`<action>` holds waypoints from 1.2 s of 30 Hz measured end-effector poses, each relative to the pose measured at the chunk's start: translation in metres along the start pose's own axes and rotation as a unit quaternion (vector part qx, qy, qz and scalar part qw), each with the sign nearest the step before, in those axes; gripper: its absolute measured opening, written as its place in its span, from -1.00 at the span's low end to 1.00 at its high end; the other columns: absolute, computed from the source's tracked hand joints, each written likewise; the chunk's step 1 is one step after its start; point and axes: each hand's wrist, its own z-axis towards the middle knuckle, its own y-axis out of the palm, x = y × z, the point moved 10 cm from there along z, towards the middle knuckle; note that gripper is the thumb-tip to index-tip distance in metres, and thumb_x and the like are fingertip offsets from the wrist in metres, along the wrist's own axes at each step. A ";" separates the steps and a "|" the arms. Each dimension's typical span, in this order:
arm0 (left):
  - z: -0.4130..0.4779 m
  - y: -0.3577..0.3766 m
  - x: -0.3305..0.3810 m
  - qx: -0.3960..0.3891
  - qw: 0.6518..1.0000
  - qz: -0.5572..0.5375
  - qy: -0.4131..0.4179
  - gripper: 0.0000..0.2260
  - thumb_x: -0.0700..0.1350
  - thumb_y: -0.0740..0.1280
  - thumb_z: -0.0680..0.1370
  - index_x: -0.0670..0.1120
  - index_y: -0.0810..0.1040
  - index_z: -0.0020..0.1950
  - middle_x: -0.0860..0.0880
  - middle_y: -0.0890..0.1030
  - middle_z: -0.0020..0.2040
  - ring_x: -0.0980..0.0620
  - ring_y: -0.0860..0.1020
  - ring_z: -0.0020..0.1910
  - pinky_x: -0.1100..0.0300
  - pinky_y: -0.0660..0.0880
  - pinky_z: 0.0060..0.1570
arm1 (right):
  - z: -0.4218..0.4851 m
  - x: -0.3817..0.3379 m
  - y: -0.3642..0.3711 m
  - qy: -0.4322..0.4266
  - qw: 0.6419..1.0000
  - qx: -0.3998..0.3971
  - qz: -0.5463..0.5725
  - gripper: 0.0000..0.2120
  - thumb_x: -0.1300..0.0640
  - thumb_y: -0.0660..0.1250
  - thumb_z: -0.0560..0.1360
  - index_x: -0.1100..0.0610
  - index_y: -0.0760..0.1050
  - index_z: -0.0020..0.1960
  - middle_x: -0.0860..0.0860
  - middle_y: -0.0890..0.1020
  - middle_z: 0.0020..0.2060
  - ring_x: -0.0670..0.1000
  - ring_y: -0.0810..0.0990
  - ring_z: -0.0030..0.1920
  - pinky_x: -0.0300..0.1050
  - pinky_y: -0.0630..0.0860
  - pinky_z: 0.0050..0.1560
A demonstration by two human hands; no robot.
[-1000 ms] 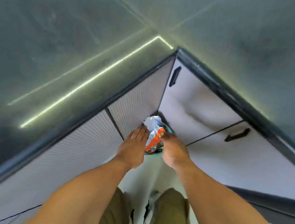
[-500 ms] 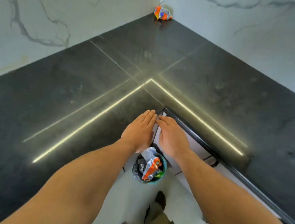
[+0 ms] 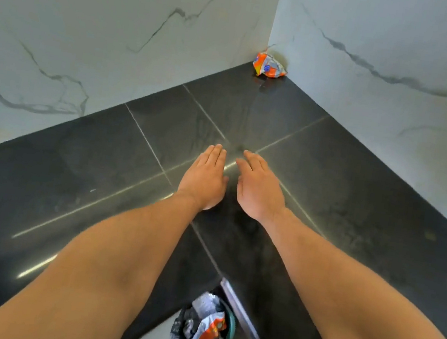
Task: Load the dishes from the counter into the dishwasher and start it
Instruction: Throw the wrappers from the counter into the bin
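A dark grey, glossy stone surface (image 3: 77,177) runs in an L shape around an inside corner, flat and level. Thin pale seams cross it, catching the light in bright streaks.

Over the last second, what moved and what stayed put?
The left hand and right hand rose from the bin and reached forward over the counter, open and holding nothing. The orange wrapper in the corner and the bin's contents stayed put.
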 end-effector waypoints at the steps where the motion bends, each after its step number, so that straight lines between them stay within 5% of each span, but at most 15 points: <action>1: 0.021 0.002 -0.003 -0.006 1.000 -0.014 -0.009 -0.40 0.02 0.07 0.70 -0.21 -0.07 0.64 -0.13 -0.07 0.66 -0.06 -0.13 0.63 0.04 -0.09 0.60 | 0.021 0.013 0.000 -0.003 1.000 0.000 0.002 -0.53 0.26 0.25 0.57 0.21 0.37 0.47 0.16 0.35 0.50 0.15 0.27 0.53 0.02 0.28 0.51; 9: 0.163 0.014 -0.037 -0.021 0.997 -0.037 -0.062 -0.32 0.24 0.04 0.67 -0.11 -0.03 0.65 -0.10 -0.09 0.66 -0.13 -0.08 0.62 -0.11 -0.08 0.59 | 0.181 0.099 0.004 -0.004 0.999 -0.003 -0.037 -0.44 0.10 0.25 0.64 0.09 0.17 0.59 0.14 0.15 0.59 0.17 0.11 0.58 0.07 0.18 0.55; 16: 0.188 0.023 -0.052 0.017 0.997 0.014 -0.069 -0.34 0.34 -0.10 0.63 0.03 0.04 0.65 0.00 0.00 0.66 -0.05 -0.07 0.62 -0.13 -0.09 0.58 | 0.300 0.170 0.016 0.066 0.994 -0.009 -0.082 -0.62 0.04 0.25 0.60 0.04 0.48 0.40 0.24 0.03 0.59 0.31 0.01 0.57 0.21 0.09 0.53; 22: 0.189 0.027 -0.052 0.011 0.997 0.025 -0.073 -0.34 0.33 -0.11 0.63 0.02 0.01 0.66 0.01 -0.04 0.66 -0.04 -0.09 0.63 -0.14 -0.09 0.58 | 0.360 0.206 0.031 0.122 0.983 -0.090 -0.103 -0.48 0.02 0.27 0.59 0.00 0.32 0.53 0.14 -0.15 0.62 0.26 -0.18 0.60 0.18 -0.08 0.58; 28: 0.189 0.027 -0.051 0.010 0.997 0.025 -0.067 -0.33 0.34 -0.12 0.63 0.03 0.00 0.66 0.01 -0.05 0.66 -0.04 -0.10 0.63 -0.14 -0.09 0.58 | 0.365 0.213 0.029 0.141 0.975 -0.111 -0.130 -0.37 -0.06 0.31 0.53 0.19 0.30 0.52 0.10 0.17 0.56 0.18 0.10 0.54 0.18 0.16 0.50; 36: 0.189 0.018 -0.054 -0.016 0.997 -0.022 -0.069 -0.33 0.28 0.11 0.59 0.02 0.10 0.64 0.01 0.01 0.66 -0.04 -0.04 0.62 -0.11 -0.09 0.58 | 0.211 0.156 -0.033 0.076 0.990 0.103 0.051 -0.55 0.24 0.27 0.44 0.19 0.54 0.32 0.10 0.53 0.34 0.18 0.48 0.31 0.07 0.46 0.30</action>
